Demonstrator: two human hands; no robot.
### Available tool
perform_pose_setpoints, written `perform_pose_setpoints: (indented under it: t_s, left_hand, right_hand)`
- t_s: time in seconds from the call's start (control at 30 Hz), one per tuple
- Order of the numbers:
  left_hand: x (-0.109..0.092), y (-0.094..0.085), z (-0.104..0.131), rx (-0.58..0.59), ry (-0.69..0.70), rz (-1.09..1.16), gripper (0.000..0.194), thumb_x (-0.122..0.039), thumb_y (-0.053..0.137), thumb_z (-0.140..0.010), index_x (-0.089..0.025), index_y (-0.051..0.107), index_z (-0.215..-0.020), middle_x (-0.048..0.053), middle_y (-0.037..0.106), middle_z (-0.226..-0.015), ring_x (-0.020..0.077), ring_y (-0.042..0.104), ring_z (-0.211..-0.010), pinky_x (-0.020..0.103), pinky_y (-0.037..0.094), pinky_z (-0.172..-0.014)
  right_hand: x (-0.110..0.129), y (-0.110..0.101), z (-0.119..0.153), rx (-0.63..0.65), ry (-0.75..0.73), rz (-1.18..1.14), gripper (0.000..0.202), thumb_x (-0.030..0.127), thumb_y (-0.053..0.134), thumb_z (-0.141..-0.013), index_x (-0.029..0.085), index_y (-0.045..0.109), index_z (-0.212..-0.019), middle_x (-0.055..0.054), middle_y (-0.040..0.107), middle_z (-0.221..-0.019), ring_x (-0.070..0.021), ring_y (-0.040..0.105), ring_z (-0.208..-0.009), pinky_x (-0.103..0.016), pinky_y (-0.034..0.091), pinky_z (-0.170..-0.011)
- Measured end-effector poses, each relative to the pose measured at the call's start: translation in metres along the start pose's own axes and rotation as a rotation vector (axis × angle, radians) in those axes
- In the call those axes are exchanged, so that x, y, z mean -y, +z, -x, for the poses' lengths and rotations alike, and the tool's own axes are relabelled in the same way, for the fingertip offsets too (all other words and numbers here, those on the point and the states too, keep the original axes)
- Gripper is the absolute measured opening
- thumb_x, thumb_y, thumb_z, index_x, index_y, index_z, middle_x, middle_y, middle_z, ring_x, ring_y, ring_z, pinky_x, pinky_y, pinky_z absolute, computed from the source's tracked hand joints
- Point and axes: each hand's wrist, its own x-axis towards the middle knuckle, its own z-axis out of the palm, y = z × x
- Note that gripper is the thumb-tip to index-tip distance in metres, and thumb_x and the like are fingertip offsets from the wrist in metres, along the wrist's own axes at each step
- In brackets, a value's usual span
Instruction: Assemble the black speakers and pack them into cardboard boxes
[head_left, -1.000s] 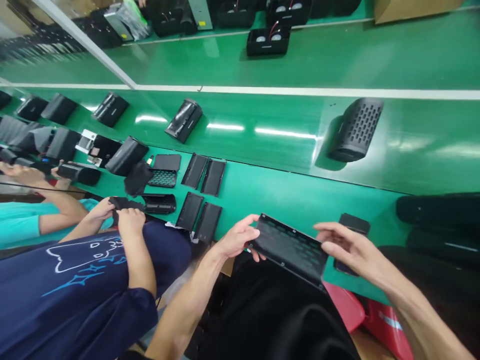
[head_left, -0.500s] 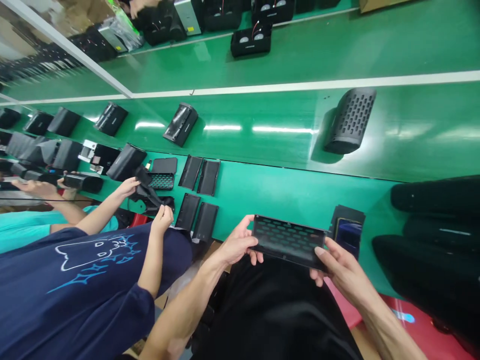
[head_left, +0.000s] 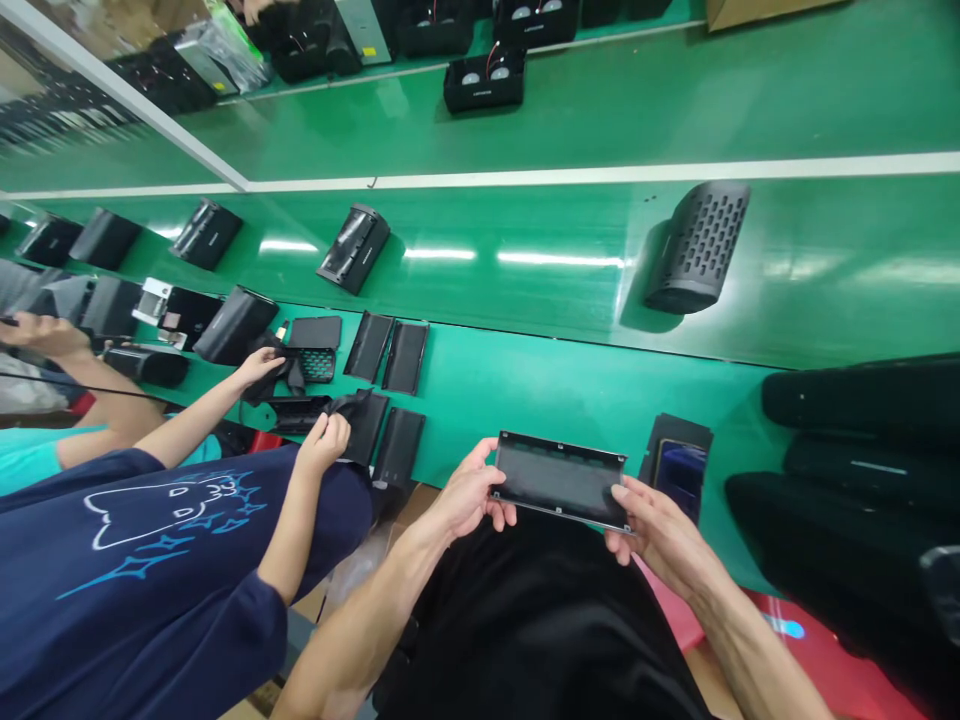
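A black rectangular speaker grille panel (head_left: 561,480) is held up in front of my lap, its hollow inner side with small screw posts along the rim facing me. My left hand (head_left: 471,490) grips its left end, thumb on the edge and fingers underneath. At the other end my right hand (head_left: 654,515) pinches the right edge, thumb over the inner face. Just beyond my right hand, a phone (head_left: 679,480) lies on a dark flat sheet (head_left: 660,440) at the green bench's near edge.
Several similar black panels (head_left: 405,357) lie left on the bench (head_left: 517,385). A co-worker's hands (head_left: 326,440) handle dark cloth beside them. Speaker housings (head_left: 354,248) and a perforated speaker (head_left: 701,245) stand on the green belt (head_left: 555,220). Large black speakers (head_left: 862,400) crowd the right.
The panel in my hands has tilted, so its inner side shows more and its holes less. The co-worker's hands have spread the cloth apart. My view has shifted slightly.
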Motion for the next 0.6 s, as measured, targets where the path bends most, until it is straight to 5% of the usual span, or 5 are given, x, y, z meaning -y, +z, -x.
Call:
perform_pose_setpoints:
  t_s: [0.6]
  left_hand:
    - [0.007, 0.002, 0.0, 0.081, 0.07, 0.018, 0.046, -0.027, 0.062, -0.082, -0.022, 0.04, -0.122, -0.002, 0.068, -0.072, 0.0202, 0.072, -0.051, 0.02, 0.051, -0.039]
  right_hand:
    - [0.003, -0.007, -0.006, 0.018, -0.018, 0.076, 0.052, 0.063, 0.083, -0.08, 0.019, 0.059, -0.094, 0.001, 0.065, -0.062, -0.0149, 0.064, -0.046, -0.022, 0.052, -0.039]
